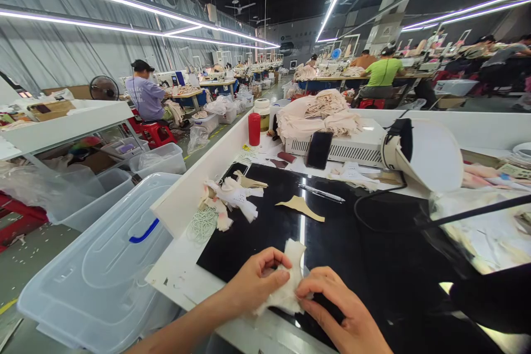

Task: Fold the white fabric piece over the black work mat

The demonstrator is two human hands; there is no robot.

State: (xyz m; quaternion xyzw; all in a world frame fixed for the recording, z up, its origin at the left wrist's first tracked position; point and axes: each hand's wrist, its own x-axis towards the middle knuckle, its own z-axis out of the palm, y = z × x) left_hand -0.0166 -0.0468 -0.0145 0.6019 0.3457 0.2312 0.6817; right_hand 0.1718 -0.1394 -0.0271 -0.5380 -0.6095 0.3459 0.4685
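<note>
A small off-white piece of fabric [293, 257] is held between my two hands, above the near edge of a glossy black panel [265, 232]. My left hand [259, 276] has thumb and fingers closed on the cloth from the left. At its right edge, my right hand [332, 296] pinches the same cloth between thumb and fingertips. Farther back on the panel lie a beige cut piece [302, 207] and a pen [321, 193]. White fabric scraps [234, 193] and a coil of pale green cord [203, 224] lie at the panel's left edge.
Behind the panel stand a phone [319, 150], a red container [254, 129] and piled pale fabric [319, 113]. A lamp-like white cone [431, 155] with a dark cable is at right. A lidded plastic bin [103, 254] stands left. Other people sit at machines farther off.
</note>
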